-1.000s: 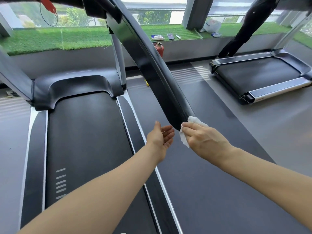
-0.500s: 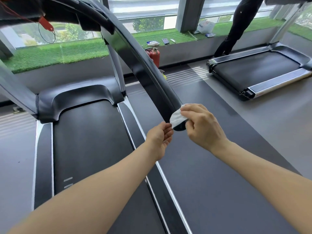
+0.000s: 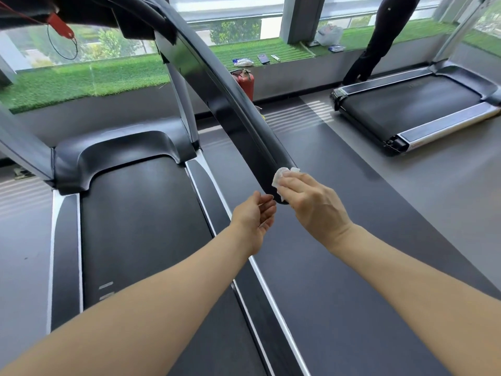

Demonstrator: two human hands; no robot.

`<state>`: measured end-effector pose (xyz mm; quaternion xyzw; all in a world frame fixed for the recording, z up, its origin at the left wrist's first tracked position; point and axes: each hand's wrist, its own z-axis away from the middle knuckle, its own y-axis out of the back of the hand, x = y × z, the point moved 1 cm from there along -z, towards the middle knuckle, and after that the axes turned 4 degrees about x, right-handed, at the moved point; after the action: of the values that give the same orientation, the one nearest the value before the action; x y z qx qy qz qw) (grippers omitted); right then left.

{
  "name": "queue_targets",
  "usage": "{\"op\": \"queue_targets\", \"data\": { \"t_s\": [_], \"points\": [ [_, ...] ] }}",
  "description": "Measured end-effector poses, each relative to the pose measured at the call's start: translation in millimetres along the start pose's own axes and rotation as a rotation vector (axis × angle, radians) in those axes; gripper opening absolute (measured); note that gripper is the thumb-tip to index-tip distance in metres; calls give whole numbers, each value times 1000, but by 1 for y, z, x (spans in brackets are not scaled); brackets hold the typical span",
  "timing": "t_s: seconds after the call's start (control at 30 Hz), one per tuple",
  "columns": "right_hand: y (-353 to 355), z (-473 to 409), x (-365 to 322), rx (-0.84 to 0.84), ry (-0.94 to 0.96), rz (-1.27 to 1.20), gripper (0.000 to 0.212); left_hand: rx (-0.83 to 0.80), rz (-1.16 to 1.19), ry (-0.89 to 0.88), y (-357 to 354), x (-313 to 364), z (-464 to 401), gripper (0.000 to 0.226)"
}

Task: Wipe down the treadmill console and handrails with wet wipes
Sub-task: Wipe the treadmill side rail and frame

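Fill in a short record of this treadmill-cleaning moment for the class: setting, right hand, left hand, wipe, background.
setting: gym floor, black treadmill handrail over the belt
right hand: right hand presses a wipe on the handrail's end
left hand: left hand open, holds nothing, just below the rail tip
wipe: white wet wipe, crumpled
background: red fire extinguisher, second treadmill

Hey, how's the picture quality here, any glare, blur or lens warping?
Head view: daylight from the windows, striped light on the floor; wide-angle bending of the handrail; right hand and wipe sharp, no motion blur.
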<state>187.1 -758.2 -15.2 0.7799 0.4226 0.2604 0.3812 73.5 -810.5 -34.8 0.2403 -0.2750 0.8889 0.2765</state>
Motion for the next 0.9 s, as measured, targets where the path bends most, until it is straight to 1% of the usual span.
{"op": "queue_targets", "data": {
  "t_s": [0.1, 0.17, 0.23, 0.3, 0.37, 0.4, 0.47, 0.5, 0.57, 0.67, 0.73, 0.8, 0.9],
  "points": [
    [11, 10, -1, 17, 81, 31, 31, -6, 9, 14, -3, -3, 1, 32],
    [14, 19, -3, 8, 92, 52, 34, -16, 10, 26, -3, -6, 3, 31],
    [13, 32, -6, -14, 68, 60, 34, -32, 0, 34, -2, -10, 4, 28],
    [11, 49, -11, -65, -10, -20, 33, -44, -36, 39, 2, -16, 6, 23],
    [10, 62, -16, -119, -127, -195, 24, -71, -81, 44, 7, -22, 7, 14],
    [10, 65, -18, -136, -217, -286, 19, -95, -101, 48, 9, -25, 8, 12],
    [8, 63, -25, -150, -474, -446, 11, -143, -138, 63, 13, -30, 9, 12],
    [6, 59, -28, -146, -611, -510, 10, -161, -153, 68, 15, -32, 10, 12],
    [2, 50, -34, -102, -838, -594, 15, -173, -150, 64, 18, -34, 8, 10],
    [-8, 40, -39, -105, -1087, -732, 18, -166, -132, 45, 23, -31, 1, 8],
    [-16, 38, -41, -140, -1196, -788, 21, -176, -111, 44, 25, -29, -3, 8],
    [-24, 35, -41, -152, -1256, -835, 20, -190, -88, 28, 24, -27, -6, 11],
    [-30, 32, -37, -194, -1251, -890, 19, -137, -96, -86, 20, -23, -13, 15]
  ]
}}
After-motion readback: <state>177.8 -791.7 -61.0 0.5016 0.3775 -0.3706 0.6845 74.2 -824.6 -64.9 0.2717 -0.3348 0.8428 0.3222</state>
